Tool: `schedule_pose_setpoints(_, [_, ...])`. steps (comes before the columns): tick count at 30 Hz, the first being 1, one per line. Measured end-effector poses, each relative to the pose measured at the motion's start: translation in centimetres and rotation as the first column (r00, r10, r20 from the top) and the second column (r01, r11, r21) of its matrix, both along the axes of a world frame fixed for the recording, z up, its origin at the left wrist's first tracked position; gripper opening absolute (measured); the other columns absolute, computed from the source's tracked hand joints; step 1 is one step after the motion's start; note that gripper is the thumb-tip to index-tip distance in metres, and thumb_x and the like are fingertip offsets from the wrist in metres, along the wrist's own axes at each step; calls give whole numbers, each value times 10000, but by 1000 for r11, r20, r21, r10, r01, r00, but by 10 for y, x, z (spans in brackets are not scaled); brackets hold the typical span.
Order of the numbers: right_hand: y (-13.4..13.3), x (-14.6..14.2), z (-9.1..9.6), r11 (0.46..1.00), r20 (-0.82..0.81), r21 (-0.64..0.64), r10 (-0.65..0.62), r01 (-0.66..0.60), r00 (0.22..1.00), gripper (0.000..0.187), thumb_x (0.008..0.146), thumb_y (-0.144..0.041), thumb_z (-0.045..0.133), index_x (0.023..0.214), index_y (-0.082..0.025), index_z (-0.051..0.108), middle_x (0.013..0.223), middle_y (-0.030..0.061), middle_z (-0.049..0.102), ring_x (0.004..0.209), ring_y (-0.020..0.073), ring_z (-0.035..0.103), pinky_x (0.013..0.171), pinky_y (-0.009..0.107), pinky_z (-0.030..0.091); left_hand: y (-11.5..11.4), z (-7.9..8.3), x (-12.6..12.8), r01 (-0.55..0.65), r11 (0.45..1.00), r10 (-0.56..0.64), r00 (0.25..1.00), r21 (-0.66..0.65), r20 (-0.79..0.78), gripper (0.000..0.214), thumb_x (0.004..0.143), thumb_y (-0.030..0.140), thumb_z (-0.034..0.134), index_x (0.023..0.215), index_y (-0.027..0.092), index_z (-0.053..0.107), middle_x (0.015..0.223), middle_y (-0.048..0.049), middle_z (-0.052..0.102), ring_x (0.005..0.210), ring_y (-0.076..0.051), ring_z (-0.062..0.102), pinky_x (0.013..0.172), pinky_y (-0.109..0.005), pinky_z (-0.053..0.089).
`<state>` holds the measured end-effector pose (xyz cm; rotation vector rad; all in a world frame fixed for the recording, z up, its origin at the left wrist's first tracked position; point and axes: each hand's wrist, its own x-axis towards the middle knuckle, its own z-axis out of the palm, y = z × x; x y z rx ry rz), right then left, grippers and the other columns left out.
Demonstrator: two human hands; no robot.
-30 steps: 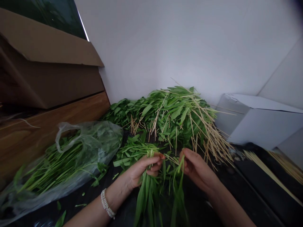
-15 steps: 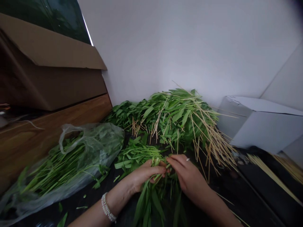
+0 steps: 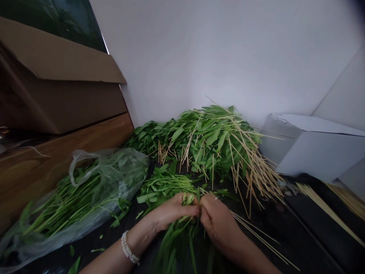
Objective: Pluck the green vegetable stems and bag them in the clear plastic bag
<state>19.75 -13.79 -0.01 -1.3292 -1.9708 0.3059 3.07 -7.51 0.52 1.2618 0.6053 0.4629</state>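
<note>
Head view: L hand [image 3: 178, 210] w/ leafy stems [image 3: 174, 236]; R hand [image 3: 216, 217] just beside.

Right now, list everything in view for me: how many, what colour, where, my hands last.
Held greens: one bunch, green, hanging from left hand
Loose greens: one pile, green, beyond left hand
Heaped greens: one heap, green, against wall
Thin sticks: many, tan, jutting from heap; more at right
Plastic bag: one, clear, left, greens inside
Cardboard box: one, brown, upper left
White box: one, white, right
Wall: whitish, behind
Work surface: black, below
Bracelet: one, white, left wrist
Ring: one, pale, right hand
Left hand: one, gripping held greens
Right hand: one, beside left fingertips, grip hidden
</note>
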Motion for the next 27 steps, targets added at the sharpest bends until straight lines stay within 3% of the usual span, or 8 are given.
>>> schedule_pose_setpoints(3, [2,3,6,941,-418,-297,23,-161,908,278,912,-248,320,655,-227,422,641,-18,483,616,136,485,589,262,388,-2,6,0,34,999,-32,994,-19,108,333,688,430,751,679,131,606,583,8,524,484,-78,380,449,-223,220])
schedule_pose_setpoints(10, [22,28,9,907,-747,-356,-132,-225,651,281,869,-426,443,701,-213,518,577,-29,534,539,132,511,528,260,400,6,49,-21,-95,940,248,849,-326,467,338,795,359,696,671,179,439,604,59,376,572,-87,422,601,-220,459])
schedule_pose_setpoints(12, [25,34,8,908,-762,-359,-151,-217,630,279,852,-443,474,714,-209,539,577,-29,542,528,129,513,507,255,393,12,71,-32,-144,956,247,867,-257,433,273,822,338,670,723,191,463,595,71,353,546,-84,404,594,-232,473])
schedule_pose_setpoints(15, [28,40,7,903,-764,-371,-165,-216,624,280,834,-454,507,715,-205,555,572,-28,553,516,126,517,490,249,381,25,99,-43,-197,979,175,945,54,274,179,875,351,596,816,195,532,550,86,301,459,-71,283,474,-171,354])
schedule_pose_setpoints(17, [29,42,7,901,-763,-379,-174,-213,623,286,829,-463,523,714,-204,563,563,-29,556,508,124,516,487,248,373,33,105,-42,-198,903,192,980,380,55,191,886,379,571,894,189,586,566,71,374,487,-86,322,510,-191,349])
schedule_pose_setpoints(20, [30,45,7,898,-766,-386,-186,-209,616,283,826,-466,534,730,-203,577,566,-29,563,510,122,517,495,249,371,42,88,-30,-44,641,324,920,767,-218,250,825,403,641,962,194,646,753,3,569,677,-144,481,700,-254,386])
schedule_pose_setpoints(23, [32,50,7,896,-767,-398,-209,-195,606,281,825,-467,534,742,-203,584,570,-30,566,514,122,519,498,248,371,43,58,-19,120,461,355,883,879,-307,372,737,440,716,1029,212,679,944,-63,627,924,-248,532,890,-350,343])
schedule_pose_setpoints(27, [35,58,9,900,-764,-405,-237,-160,600,291,828,-477,530,759,-202,594,576,-31,560,524,124,526,502,247,378,25,39,-16,112,391,382,883,914,-272,411,770,410,687,1150,257,652,1195,-102,596,1147,-315,450,1014,-432,241])
